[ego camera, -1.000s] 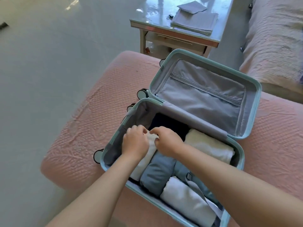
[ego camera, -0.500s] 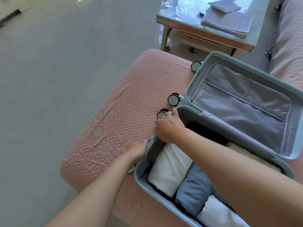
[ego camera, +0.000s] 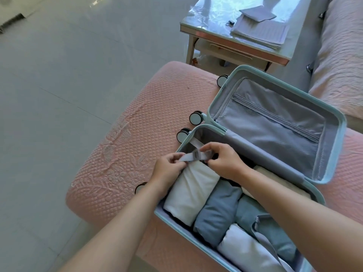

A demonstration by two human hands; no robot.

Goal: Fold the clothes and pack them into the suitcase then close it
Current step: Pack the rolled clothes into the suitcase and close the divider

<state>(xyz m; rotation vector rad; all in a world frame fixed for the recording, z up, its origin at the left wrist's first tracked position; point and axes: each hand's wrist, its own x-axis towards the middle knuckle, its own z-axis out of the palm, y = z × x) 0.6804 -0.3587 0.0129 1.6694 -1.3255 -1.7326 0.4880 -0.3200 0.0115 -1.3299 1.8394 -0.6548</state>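
A light blue suitcase [ego camera: 334,122] lies open on a pink padded bench [ego camera: 137,154], its grey-lined lid tilted back. The lower half holds rolled clothes: a white roll [ego camera: 192,191], blue rolls [ego camera: 218,213] and another white roll [ego camera: 247,252] nearer me. A grey packing strap [ego camera: 193,156] runs from the suitcase's far left wall. My left hand [ego camera: 169,169] pinches the strap's free end. My right hand [ego camera: 224,161] grips the strap at its buckle, just above the white roll. A second grey strap [ego camera: 261,232] lies loose over the blue rolls.
A glass-topped side table [ego camera: 206,26] stands beyond the bench with folded grey cloths [ego camera: 259,30] on it. A pink-covered bed or sofa [ego camera: 339,52] fills the right edge. Grey tiled floor [ego camera: 68,75] lies to the left. The suitcase wheels [ego camera: 195,118] stick out leftward.
Both hands left the suitcase's left rim and came together over the white roll. They now hold the grey strap, which was not in hand before. The view shifted slightly.
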